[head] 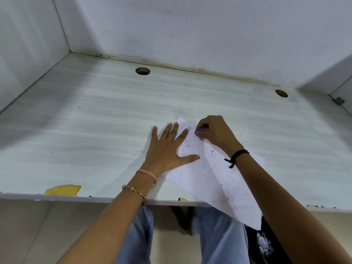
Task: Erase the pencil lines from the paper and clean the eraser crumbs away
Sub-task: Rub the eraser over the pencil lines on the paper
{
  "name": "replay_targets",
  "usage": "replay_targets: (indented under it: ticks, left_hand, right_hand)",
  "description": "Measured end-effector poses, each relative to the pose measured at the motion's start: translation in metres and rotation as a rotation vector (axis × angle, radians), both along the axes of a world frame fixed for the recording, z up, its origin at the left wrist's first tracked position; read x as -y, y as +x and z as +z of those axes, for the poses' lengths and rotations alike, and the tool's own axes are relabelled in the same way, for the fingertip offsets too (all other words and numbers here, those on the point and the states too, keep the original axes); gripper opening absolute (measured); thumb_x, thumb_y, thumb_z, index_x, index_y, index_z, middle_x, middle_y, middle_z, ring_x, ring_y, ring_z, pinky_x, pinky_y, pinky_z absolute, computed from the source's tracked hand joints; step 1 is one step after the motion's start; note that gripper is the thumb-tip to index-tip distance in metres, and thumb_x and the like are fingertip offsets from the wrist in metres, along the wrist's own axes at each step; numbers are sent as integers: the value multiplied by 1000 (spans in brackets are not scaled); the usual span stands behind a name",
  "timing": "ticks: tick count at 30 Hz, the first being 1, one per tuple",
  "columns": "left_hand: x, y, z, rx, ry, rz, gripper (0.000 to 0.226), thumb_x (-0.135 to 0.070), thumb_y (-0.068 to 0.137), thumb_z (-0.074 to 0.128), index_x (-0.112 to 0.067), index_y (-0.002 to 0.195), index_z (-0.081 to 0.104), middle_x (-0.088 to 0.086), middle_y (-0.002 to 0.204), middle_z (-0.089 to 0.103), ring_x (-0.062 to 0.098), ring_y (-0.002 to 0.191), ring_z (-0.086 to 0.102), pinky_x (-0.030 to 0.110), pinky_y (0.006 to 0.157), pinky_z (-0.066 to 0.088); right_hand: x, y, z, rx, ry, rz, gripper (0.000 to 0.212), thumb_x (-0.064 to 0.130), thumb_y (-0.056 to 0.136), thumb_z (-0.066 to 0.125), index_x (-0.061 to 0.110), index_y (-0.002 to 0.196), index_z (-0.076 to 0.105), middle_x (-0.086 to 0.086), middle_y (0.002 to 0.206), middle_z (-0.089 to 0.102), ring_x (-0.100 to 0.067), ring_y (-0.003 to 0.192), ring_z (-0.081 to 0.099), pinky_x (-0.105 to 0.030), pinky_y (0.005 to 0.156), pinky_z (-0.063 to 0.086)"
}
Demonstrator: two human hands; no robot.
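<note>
Paper lies askew, near corner overhanging desk edge. Left hand spread flat on its left side, likely pinning it. Right hand pinches purple eraser at far corner; crumbs scattered over it.

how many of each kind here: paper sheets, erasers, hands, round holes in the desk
paper: 1
eraser: 1
hands: 2, left hand and right hand
round holes: 2, left hole and right hole
total: 6
</note>
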State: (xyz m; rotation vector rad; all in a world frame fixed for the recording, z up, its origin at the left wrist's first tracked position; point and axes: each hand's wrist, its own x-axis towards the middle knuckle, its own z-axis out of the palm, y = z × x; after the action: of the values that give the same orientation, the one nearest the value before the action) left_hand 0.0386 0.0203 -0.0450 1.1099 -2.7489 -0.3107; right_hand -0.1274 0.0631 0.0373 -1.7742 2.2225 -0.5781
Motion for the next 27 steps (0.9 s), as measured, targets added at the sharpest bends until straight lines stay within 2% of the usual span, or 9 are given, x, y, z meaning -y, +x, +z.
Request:
replay_targets:
  ticks: [3,6,10,13,16,20,22,25,27]
  left_hand:
    - [0,0,-2,-2,-20,4,104,-93,67,5,-38,155,-3,3,165,-7,18,151,-11,57,116,-14]
    - [0,0,-1,-19,1,2,100,-93,72,15,-39,155,-2,2,165,-8,17,151,-12,57,116,-14]
    - [0,1,0,-24,17,0,97,-91,76,22,-40,155,-3,1,165,-9,16,150,-14,57,116,-14]
    - [0,0,-2,-22,1,1,99,-92,73,16,-38,155,-3,2,165,-8,17,151,-12,57,116,-15]
    - [1,0,-3,-16,-21,3,103,-93,69,9,-37,155,-2,3,165,-7,18,151,-11,57,116,-15]
    - [0,0,-1,-24,15,8,105,-94,67,9,-38,155,-1,1,165,-8,16,151,-12,57,116,-15]
    - [-1,1,0,-31,14,6,105,-94,68,11,-38,155,1,2,165,-7,16,151,-12,57,116,-15]
    - [-1,0,0,-25,20,6,102,-92,74,21,-35,156,0,2,165,-8,16,151,-13,57,116,-15]
    - [-1,0,-1,-12,-13,13,106,-93,72,17,-31,156,-1,2,165,-7,17,151,-11,57,116,-15]
  right_hand:
    - [-14,20,-3,-8,53,174,8,2,74,70,8,78,74,12,63,51,-3,59,49,-7,57,38]
    - [-3,-1,-7,-29,-19,35,8,2,76,68,6,80,74,9,64,53,-8,63,52,-7,56,36]
    - [11,-26,-4,10,-35,-116,5,1,76,68,4,77,73,0,68,60,-17,69,56,-16,56,39]
    - [2,0,-7,22,-21,-5,4,3,74,69,5,75,72,0,69,61,-12,64,56,-12,57,40]
    - [-5,14,-15,-29,-12,106,7,4,75,67,11,71,68,2,69,57,-5,62,49,-9,56,32]
    - [8,-23,-11,28,-59,-120,6,2,77,66,3,78,73,-6,74,63,-16,69,55,-12,55,36]
    - [11,-27,-7,61,-57,-151,5,2,77,67,3,76,72,-5,73,63,-17,69,57,-12,53,37]
    - [0,-3,-5,124,-28,-20,1,7,75,73,7,75,73,-3,72,67,-11,65,59,-11,55,43]
    - [-10,14,-10,145,33,85,3,7,74,73,9,77,73,-1,72,67,-7,64,57,-12,58,43]
